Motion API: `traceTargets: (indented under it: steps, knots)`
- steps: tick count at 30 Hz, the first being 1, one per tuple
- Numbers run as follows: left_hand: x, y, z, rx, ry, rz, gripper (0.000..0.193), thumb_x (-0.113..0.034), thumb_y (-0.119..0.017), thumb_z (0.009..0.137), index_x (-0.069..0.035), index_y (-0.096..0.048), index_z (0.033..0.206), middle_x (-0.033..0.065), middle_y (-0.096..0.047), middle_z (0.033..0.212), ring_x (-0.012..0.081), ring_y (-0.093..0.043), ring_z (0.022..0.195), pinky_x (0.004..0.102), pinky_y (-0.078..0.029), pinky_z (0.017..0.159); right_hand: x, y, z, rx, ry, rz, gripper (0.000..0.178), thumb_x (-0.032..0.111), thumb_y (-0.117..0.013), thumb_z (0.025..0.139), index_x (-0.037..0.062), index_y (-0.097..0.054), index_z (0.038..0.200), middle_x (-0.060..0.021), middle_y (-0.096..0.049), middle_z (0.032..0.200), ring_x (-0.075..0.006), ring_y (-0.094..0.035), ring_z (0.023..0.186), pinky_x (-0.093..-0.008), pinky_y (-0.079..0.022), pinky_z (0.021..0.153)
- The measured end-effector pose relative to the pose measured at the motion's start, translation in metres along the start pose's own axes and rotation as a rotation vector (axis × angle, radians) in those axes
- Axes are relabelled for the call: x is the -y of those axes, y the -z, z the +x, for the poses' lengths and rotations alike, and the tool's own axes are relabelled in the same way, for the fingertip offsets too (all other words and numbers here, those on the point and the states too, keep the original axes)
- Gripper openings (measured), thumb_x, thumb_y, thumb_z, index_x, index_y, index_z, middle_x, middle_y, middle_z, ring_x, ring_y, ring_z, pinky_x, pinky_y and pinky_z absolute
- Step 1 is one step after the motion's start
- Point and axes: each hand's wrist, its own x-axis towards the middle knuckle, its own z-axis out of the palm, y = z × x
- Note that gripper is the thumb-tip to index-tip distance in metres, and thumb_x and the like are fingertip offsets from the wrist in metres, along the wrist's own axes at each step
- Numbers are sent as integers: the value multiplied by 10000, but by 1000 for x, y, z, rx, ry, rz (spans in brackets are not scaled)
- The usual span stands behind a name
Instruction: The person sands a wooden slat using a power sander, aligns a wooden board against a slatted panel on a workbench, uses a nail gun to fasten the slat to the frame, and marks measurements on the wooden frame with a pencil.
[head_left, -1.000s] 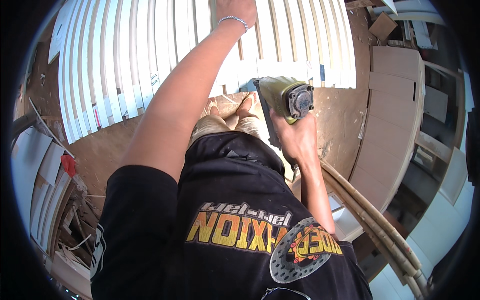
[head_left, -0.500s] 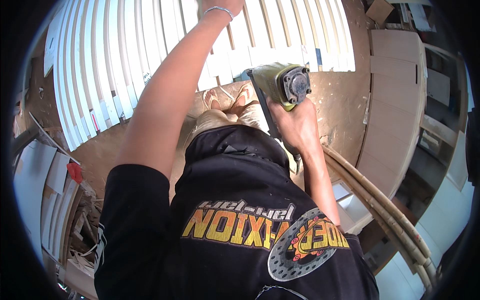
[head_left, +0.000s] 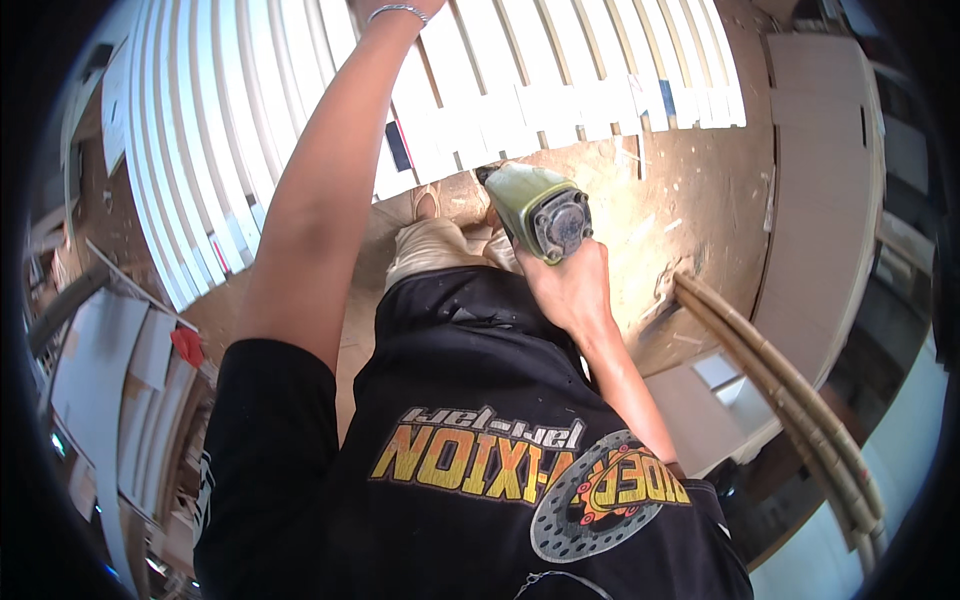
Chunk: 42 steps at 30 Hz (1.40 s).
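My right hand [head_left: 572,290] is wrapped around the handle of a green and black nail gun [head_left: 535,205], its round black cap facing up. The tool is in front of my waist, just on the near side of a panel of white slats [head_left: 480,120]. My left arm reaches far across these slats. Only the edge of my left hand [head_left: 428,8], beyond a bracelet, shows at the top of the picture, and its fingers are cut off from view. The slats lie side by side with narrow gaps, their near ends joined by short white pieces.
Several bamboo poles [head_left: 775,390] slant along the right side. Beyond them stands a stack of brown boards [head_left: 815,190]. To the left, white board offcuts [head_left: 95,350] lean together near a red scrap [head_left: 186,347]. My feet are on a dusty brown floor [head_left: 650,215].
My right hand has brought the nail gun left and back toward my body, away from the slats' edge. The left hand has slid left, further out of view. The whole view has shifted slightly.
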Motion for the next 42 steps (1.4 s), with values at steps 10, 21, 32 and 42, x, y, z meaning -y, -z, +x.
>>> traceTargets:
  steps: [10,21,32,42]
  knots:
    - [13,-19,-10,-50,-20,-44,608,-287,-522,984,-34,-454,1532,198,-468,1563,343,-302,1531,481,-200,1271,26,-34,-19,-154,-156,44,282,207,-726,876,-47,-730,999,-182,-752,838,-182,-718,814,-365,-555,785]
    - [10,-14,-12,-52,-15,-10,576,-268,-486,1004,-15,-454,1521,189,-460,1573,309,-307,1534,464,-222,1269,22,-38,-20,-194,-80,-10,316,225,-735,865,-57,-734,1008,-160,-746,807,-193,-722,790,-365,-558,772]
    - [10,1,-13,45,12,-41,575,-241,-440,1032,-21,-401,1562,194,-393,1623,306,-257,1558,462,-188,1285,54,-6,-14,-172,-63,22,335,252,-727,872,-37,-736,1041,-127,-726,785,-167,-677,735,-357,-547,719]
    - [6,5,-17,65,26,-100,551,-232,-436,1031,-15,-432,1537,198,-421,1605,318,-268,1552,481,-215,1265,58,-5,-10,-171,-38,-17,334,253,-725,884,-38,-724,1048,-120,-719,807,-185,-676,748,-360,-548,738]
